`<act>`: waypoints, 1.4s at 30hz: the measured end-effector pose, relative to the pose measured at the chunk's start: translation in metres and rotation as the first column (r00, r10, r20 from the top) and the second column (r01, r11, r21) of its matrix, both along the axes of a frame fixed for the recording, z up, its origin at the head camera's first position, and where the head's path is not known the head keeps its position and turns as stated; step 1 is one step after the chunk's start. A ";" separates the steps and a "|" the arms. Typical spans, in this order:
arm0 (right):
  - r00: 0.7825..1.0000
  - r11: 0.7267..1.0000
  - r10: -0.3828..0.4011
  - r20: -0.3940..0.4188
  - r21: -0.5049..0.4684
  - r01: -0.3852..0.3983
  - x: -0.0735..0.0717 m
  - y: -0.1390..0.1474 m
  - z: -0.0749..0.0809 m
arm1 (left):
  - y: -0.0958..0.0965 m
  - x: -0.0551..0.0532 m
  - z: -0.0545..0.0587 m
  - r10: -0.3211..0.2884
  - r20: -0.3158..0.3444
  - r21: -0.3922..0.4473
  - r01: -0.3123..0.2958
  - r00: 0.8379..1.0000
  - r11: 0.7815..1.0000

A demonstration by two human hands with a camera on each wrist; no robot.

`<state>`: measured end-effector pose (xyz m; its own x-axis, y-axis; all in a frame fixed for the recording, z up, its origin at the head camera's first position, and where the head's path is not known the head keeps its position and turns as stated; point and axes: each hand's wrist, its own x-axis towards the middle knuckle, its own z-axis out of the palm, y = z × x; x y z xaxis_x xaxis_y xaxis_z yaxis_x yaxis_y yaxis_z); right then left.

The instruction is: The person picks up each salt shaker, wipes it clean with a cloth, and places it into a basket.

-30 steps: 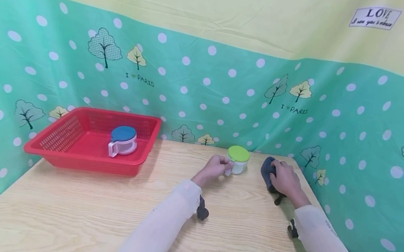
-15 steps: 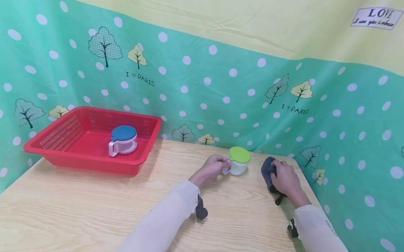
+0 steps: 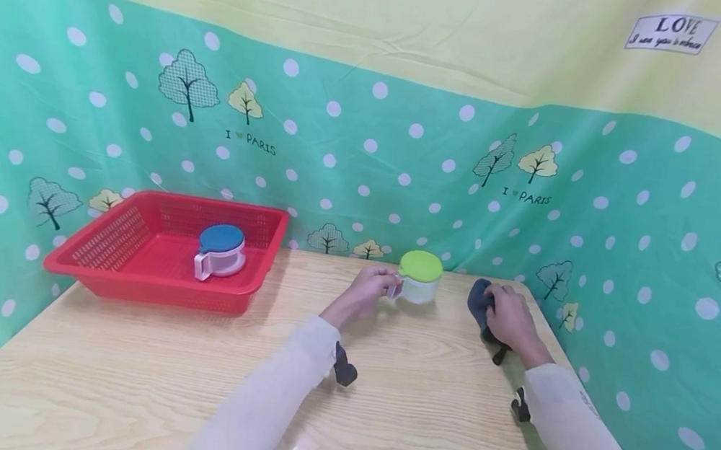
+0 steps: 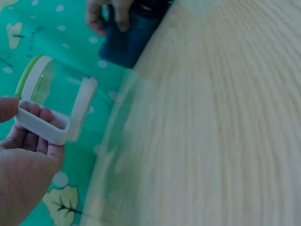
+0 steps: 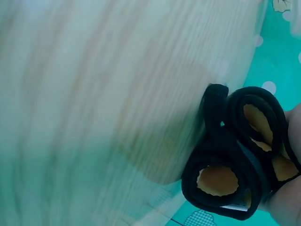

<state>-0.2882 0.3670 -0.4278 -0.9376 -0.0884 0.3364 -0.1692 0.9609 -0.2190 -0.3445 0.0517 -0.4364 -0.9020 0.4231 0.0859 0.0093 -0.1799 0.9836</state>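
My left hand point(image 3: 367, 289) grips the white handle of a clear jar point(image 3: 418, 291) with a green lid. In the left wrist view the fingers curl through the handle point(image 4: 43, 126); the jar point(image 4: 61, 92) looks raised off the table. To its right, my right hand point(image 3: 511, 318) holds a dark blue, black-edged cloth item point(image 3: 478, 303) near the table's back right corner. The right wrist view shows this item as rolled black-rimmed loops point(image 5: 225, 143) with a tan inside; its exact kind cannot be told. Part of the right hand is cut off there.
A red plastic basket point(image 3: 152, 293) stands at the back left of the wooden table point(image 3: 125, 369). Inside it is a similar jar with a blue lid point(image 3: 222, 238). A green and yellow printed curtain point(image 3: 364, 182) hangs along the back and sides.
My left hand has drawn the green-lidded jar a little left and lifted it slightly. The right hand and the cloth item have hardly moved.
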 end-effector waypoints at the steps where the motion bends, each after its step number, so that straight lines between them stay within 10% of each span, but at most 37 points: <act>1: 1.000 1.000 0.001 -0.004 -0.002 -0.001 -0.001 0.000 0.000 | -0.004 0.000 0.001 -0.001 -0.002 0.007 0.001 1.000 1.000; 23: 0.988 0.993 0.102 -0.118 -0.045 -0.108 -0.018 -0.048 0.011 | -0.075 0.006 0.029 0.083 -0.002 0.042 -0.083 0.997 0.996; 42: 0.936 0.961 0.249 -0.248 -0.059 -0.271 -0.026 -0.133 0.038 | -0.102 0.009 0.020 0.164 0.034 0.061 -0.166 0.986 0.984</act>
<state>-0.3143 0.2343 -0.3899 -0.7785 -0.2776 0.5629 -0.4682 0.8542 -0.2262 -0.3360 -0.0507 -0.4162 -0.9615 0.2626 0.0805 0.0156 -0.2403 0.9706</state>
